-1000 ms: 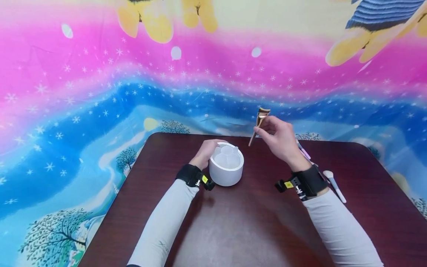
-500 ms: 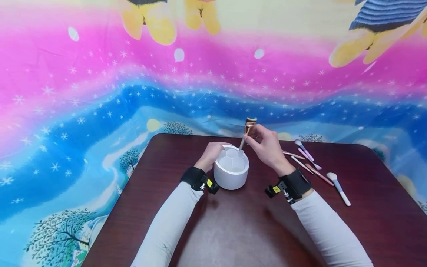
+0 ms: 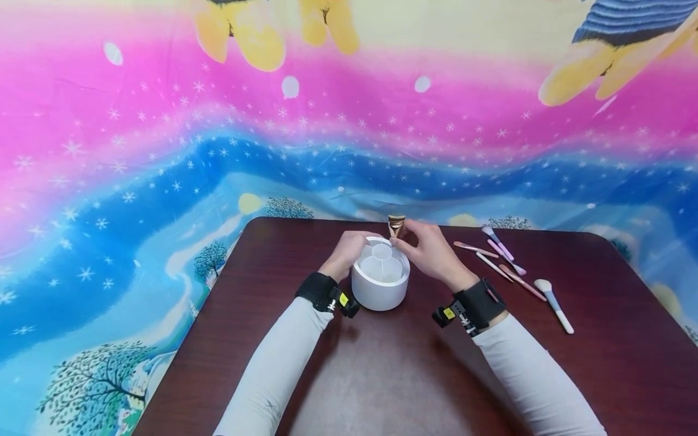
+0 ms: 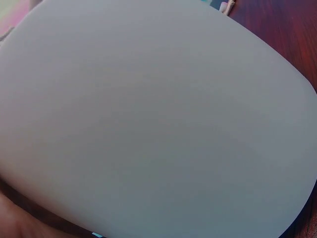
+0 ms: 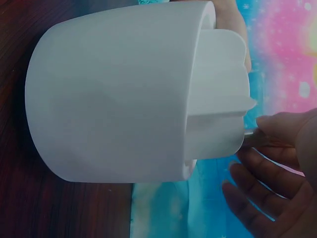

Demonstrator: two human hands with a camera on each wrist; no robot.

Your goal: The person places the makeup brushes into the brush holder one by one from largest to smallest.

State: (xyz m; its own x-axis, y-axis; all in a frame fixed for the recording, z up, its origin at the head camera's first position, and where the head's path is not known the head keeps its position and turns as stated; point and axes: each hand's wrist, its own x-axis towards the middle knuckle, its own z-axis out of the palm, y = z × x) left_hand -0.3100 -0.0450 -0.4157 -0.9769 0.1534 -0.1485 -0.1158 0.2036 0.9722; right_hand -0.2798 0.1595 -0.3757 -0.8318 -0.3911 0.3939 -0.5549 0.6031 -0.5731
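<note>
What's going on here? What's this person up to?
A person seems to be putting a gold tool into a white cup on the table. Their right hand pinches it upright at the cup's far side, gold end up; its lower end is out of sight, apparently inside. The left hand holds the cup, which has a divided insert. Several brushes lie on the table to the person's right.

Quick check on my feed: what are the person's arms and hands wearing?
The left hand and right hand are gloveless. Both arms have pale, long sleeves and broad black wrist straps, each with a small black attachment bearing a yellow label and silvery hardware.
</note>
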